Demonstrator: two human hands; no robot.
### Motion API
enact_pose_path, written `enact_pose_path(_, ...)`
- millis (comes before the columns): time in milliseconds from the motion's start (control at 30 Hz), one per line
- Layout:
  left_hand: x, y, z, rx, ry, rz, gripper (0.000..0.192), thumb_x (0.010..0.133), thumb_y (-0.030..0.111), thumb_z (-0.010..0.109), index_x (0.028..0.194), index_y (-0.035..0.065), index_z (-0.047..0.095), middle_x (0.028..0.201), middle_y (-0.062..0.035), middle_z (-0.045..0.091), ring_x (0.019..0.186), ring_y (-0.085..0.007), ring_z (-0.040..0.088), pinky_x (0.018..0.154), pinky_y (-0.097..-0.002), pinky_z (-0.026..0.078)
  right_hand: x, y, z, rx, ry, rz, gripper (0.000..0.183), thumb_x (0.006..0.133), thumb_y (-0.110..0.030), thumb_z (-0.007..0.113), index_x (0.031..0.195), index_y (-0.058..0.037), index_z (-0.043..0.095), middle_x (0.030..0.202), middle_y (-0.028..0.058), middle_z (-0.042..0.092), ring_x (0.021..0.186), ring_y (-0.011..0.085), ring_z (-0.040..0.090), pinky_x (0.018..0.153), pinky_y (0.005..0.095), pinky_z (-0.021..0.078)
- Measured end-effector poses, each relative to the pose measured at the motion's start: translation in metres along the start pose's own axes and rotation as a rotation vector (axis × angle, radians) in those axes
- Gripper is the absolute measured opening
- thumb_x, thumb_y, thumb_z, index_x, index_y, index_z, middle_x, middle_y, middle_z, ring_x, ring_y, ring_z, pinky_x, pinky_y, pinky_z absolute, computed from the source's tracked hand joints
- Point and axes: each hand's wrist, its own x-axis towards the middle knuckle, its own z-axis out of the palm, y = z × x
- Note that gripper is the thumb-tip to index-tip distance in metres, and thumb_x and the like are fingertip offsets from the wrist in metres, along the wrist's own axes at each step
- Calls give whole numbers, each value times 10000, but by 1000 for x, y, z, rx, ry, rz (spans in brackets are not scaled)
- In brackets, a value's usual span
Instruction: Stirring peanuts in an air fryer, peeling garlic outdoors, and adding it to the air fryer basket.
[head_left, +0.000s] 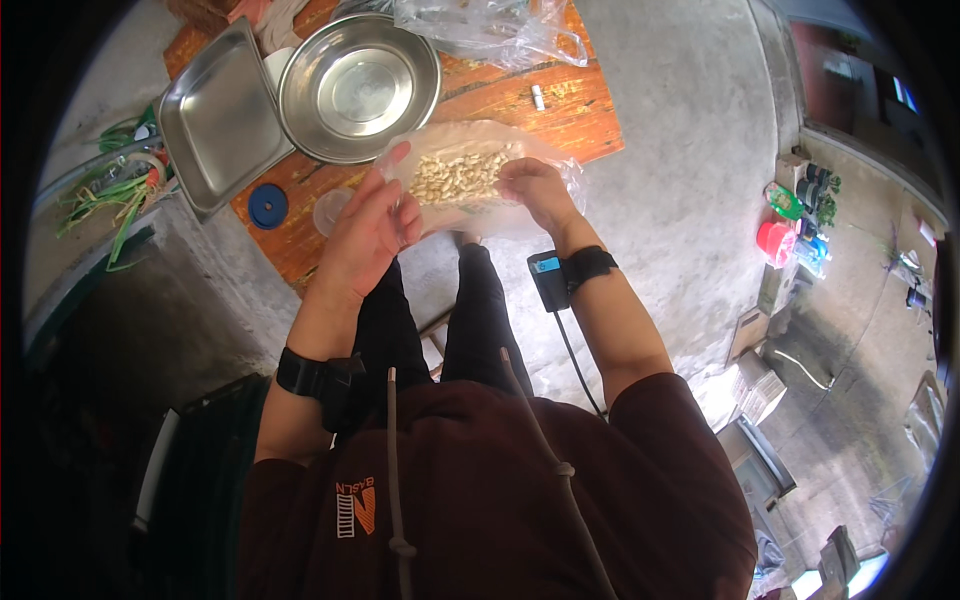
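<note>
A clear plastic bag lies spread at the near edge of a worn orange wooden table, with many pale shelled peanuts or similar kernels in it. My left hand holds the bag's left side, thumb and fingers around the film. At the right end of the kernels is my right hand, its fingertips drawn together at the pile; whether they pinch a kernel or the film cannot be told. A round steel basin stands just beyond the bag, up and to the left.
Left of the basin lies a rectangular steel tray. Nearer are a blue round lid and a translucent round container or lid. Crumpled plastic bags and a small white cylinder are at the far side. Green onions lie at far left.
</note>
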Motion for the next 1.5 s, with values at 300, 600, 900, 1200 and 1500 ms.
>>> enact_pose_path(300, 4, 1, -9, -23, -17, 12, 443, 918, 110, 380, 1351, 87, 290, 720, 41, 378, 688, -93, 407, 615, -242, 382, -17, -18, 20, 94, -7, -45, 154, 849, -8, 435, 968, 61, 505, 936, 165, 578, 775, 244, 627, 691, 293, 541)
enact_pose_path(600, 9, 11, -18, -48, -7, 40, 445, 907, 100, 398, 1341, 73, 305, 730, 16, 385, 689, -105, 399, 597, -253, 368, -161, -114, 81, 122, -114, -557, 93, 768, 32, 576, 727, -13, 506, 679, 97, 520, 563, 166, 509, 457, 279, 405)
enact_pose_path(900, 7, 16, -16, -47, 67, 15, 426, 893, 95, 417, 1312, 64, 351, 713, -4, 374, 660, -117, 402, 573, -254, 378, -245, -172, 122, 300, -669, -981, 78, 781, -39, 602, 792, 15, 656, 812, 132, 624, 547, 195, 564, 437, 263, 448)
enact_pose_path(1200, 5, 13, -23, -53, 19, 16, 433, 894, 95, 418, 1318, 62, 334, 722, 5, 396, 676, -111, 412, 581, -254, 376, -211, -149, 90, -25, -253, -1028, 88, 833, -18, 512, 777, 30, 560, 738, 161, 565, 616, 231, 580, 496, 332, 477)
enact_pose_path(1500, -2, 6, -18, 20, 4, -40, 458, 914, 135, 367, 1358, 102, 256, 698, 2, 354, 663, -110, 361, 619, -252, 342, -92, -41, 31, -270, 648, -634, 331, 750, -74, 642, 1031, 12, 490, 967, 91, 536, 798, 166, 539, 673, 246, 446)
